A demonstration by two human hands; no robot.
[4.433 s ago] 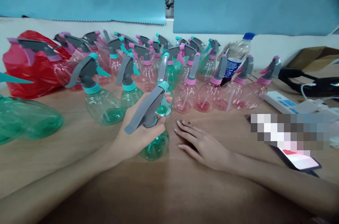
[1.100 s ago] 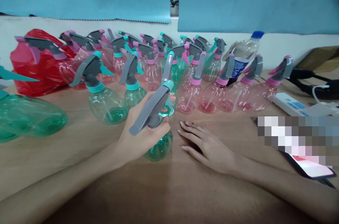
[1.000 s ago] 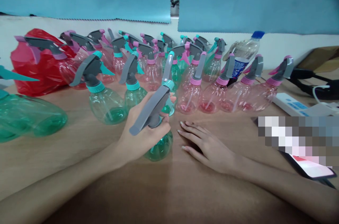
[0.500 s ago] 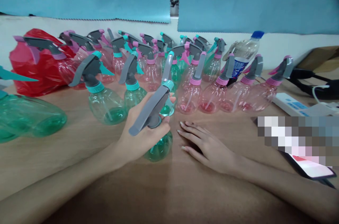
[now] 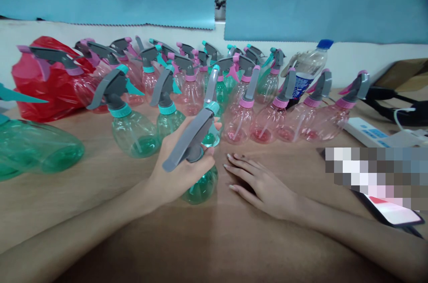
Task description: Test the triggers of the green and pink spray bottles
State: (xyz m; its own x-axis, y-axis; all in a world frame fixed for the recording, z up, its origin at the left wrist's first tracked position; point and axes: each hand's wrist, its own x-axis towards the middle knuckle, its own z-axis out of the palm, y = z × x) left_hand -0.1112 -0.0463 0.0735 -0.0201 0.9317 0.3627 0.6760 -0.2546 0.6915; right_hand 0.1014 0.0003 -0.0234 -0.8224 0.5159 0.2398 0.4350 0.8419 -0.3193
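Note:
My left hand (image 5: 179, 160) is wrapped round the neck of a green spray bottle (image 5: 200, 187) that stands on the wooden table (image 5: 214, 247). Its grey spray head rises above my fingers, with a teal nozzle pointing away from me. Part of the bottle's body is hidden by the hand. My right hand (image 5: 257, 185) rests on the tabletop to the right of this bottle, fingers stretched out and holding nothing. Just beyond my left hand are other green spray bottles (image 5: 133, 133). Past my right hand stands a row of pink spray bottles (image 5: 265, 122).
More pink and green bottles crowd the back by the wall. A red plastic bag (image 5: 50, 91) sits at the left behind a green bottle (image 5: 63, 151). On the right are a blue-capped bottle (image 5: 306, 69), a white power strip (image 5: 364, 131) and a partly blurred phone (image 5: 397, 211).

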